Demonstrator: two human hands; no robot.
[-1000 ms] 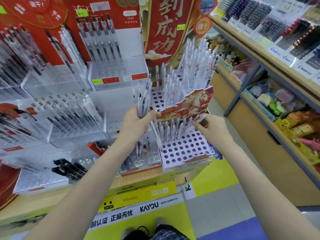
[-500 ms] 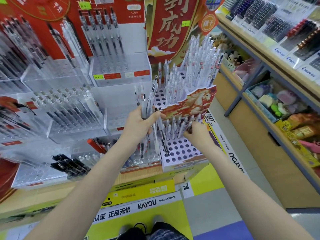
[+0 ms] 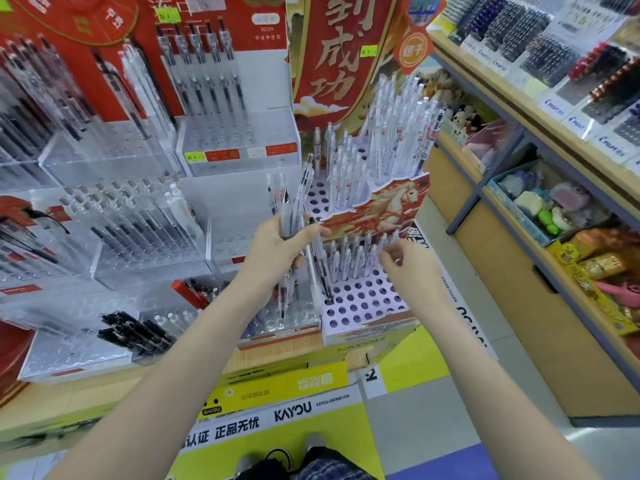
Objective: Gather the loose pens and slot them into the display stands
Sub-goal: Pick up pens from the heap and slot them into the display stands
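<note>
at perforated stand (image 3: 363, 303) we keep left hand (image 3: 277, 251) gripping pen bundle (image 3: 294, 216); right hand (image 3: 408, 268) fingers loosely curled, holding nothing visible; aim tips straight into holes.

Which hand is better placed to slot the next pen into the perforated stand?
Right. The right hand hovers at the pens in the perforated stand, seemingly free. The left hand is busy gripping the bundle of pens.

Brightness: bright, even shop light, colours saturated.
Source: apparently overhead; no lamp in view.
Shadows: soft and faint, darkest under the shelf (image 3: 540, 140) boards.
Glare: pale sheen on the clear acrylic stands (image 3: 239, 140).
Blur: slight softness overall; small print smeared.
Distortion: wide-angle bending, shelf lines curve and lean toward the frame edges.
</note>
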